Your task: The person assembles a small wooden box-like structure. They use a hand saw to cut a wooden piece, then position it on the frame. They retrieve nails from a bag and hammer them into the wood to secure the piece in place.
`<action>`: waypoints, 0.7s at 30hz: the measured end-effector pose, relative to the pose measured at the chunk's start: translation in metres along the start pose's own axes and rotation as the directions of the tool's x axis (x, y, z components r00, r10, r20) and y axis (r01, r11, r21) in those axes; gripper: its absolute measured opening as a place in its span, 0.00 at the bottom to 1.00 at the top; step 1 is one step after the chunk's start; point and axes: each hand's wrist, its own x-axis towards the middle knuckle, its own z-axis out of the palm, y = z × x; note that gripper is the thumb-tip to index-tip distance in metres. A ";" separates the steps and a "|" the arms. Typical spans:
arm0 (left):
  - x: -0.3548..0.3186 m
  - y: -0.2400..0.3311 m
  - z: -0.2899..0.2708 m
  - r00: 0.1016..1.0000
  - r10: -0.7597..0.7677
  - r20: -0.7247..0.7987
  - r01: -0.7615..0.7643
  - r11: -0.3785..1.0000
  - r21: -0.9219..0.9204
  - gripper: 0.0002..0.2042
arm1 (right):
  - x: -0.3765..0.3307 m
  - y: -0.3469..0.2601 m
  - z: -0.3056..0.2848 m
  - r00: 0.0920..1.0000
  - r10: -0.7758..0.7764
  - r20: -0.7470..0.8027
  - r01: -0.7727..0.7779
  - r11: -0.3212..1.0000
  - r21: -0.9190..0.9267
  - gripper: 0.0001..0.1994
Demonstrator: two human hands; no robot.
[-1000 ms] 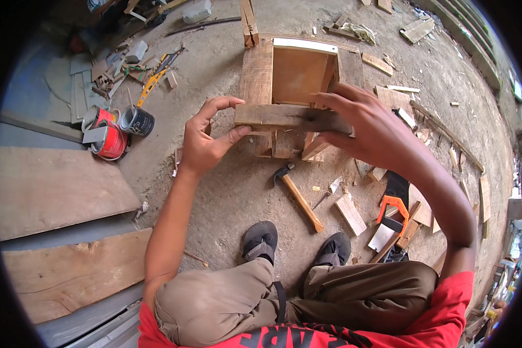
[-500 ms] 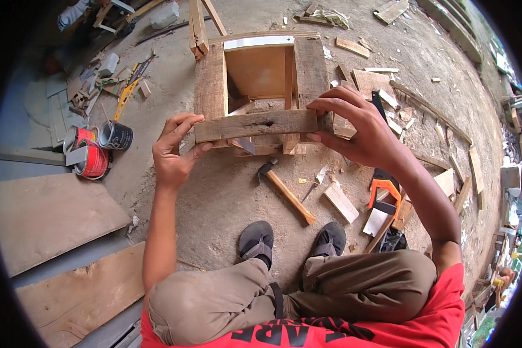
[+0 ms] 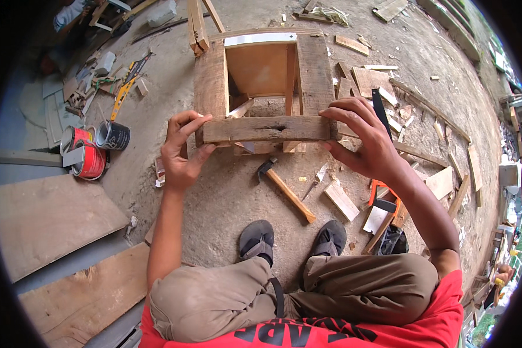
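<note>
Dusty ground point(image 3: 226, 197), strewn with wood offcuts point(image 3: 341, 200), is spreading around the work. At its middle a weathered wooden strip point(image 3: 255, 130) is stretching with its long axis running from nine to three o'clock, crossing the near edge of a wooden frame point(image 3: 210, 81); whether it is resting there or hanging just above, I cannot tell. The left hand point(image 3: 182, 156) is pinching the nine o'clock end between thumb and fingers, and the right hand point(image 3: 362, 133) is clamping the three o'clock end likewise (so neither hand is sitting nearer). From the strip, the frame is extending toward twelve. Farther out, a wooden-handled hammer point(image 3: 290, 194) is lying near six o'clock, and paint cans point(image 3: 90, 161) are standing well apart toward nine.
</note>
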 end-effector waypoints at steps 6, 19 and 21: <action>-0.003 -0.004 0.002 1.000 0.007 -0.025 -0.007 1.000 0.012 0.25 | -0.003 0.000 0.011 0.997 -0.027 -0.070 0.025 0.999 -0.032 0.26; -0.007 -0.007 0.005 1.000 0.004 -0.024 -0.003 0.999 0.038 0.23 | -0.012 -0.004 0.019 0.994 -0.011 -0.108 0.003 0.997 -0.077 0.29; -0.005 0.000 0.006 1.000 -0.020 -0.017 0.021 0.999 0.037 0.23 | -0.013 -0.006 0.019 0.992 0.004 -0.125 -0.014 0.996 -0.085 0.28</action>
